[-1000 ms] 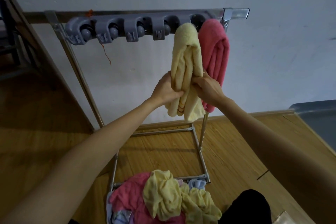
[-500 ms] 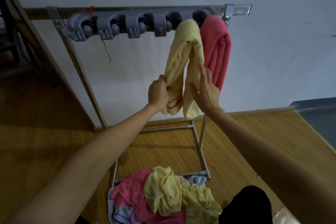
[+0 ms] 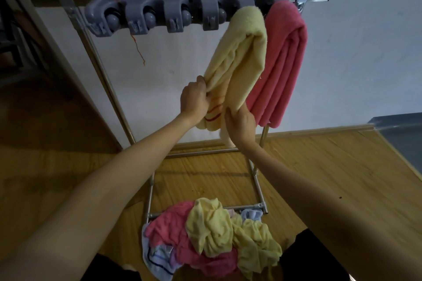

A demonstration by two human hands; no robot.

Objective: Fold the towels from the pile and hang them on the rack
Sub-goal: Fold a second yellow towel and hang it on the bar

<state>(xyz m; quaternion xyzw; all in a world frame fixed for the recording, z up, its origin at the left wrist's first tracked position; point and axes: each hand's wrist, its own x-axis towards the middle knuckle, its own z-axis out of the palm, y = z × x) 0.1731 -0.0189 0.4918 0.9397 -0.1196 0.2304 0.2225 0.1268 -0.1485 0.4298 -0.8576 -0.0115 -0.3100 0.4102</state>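
1. The folded pale-yellow terry towel [image 3: 239, 57] hangs from the top of the metal rack with its row of grey plastic clips [image 3: 159, 17], in the second place from the right end. I read the fold as draped over the bar so both halves fall free, though the clip behind it is hidden.

2. My left hand [image 3: 194, 98] grips the left hanging layer, fingers curled into the cloth near the orange stripes. I judge it is drawing that half outward and down so the towel sits evenly.

3. My right hand [image 3: 241, 123] lies against the lower right half, palm to the cloth. Its fingers are tucked behind the towel, so I cannot tell whether they are curled round it or only pressing. It seems to steady that side while the left pulls.

4. The folded pink terry towel [image 3: 283, 61] hangs just beside the yellow one at the right end, touching it along one edge. Filling from the right leaves the four clips to the left free.

5. The pile of crumpled pink, yellow and pale-blue towels [image 3: 212, 235] lies on the wooden floor [image 3: 319, 166] at the rack's foot, straight below my arms, which keeps the next towel within reach.

6. By my reckoning, two are hung and several remain; once this one hangs straight, the next belongs on the clip to its left.
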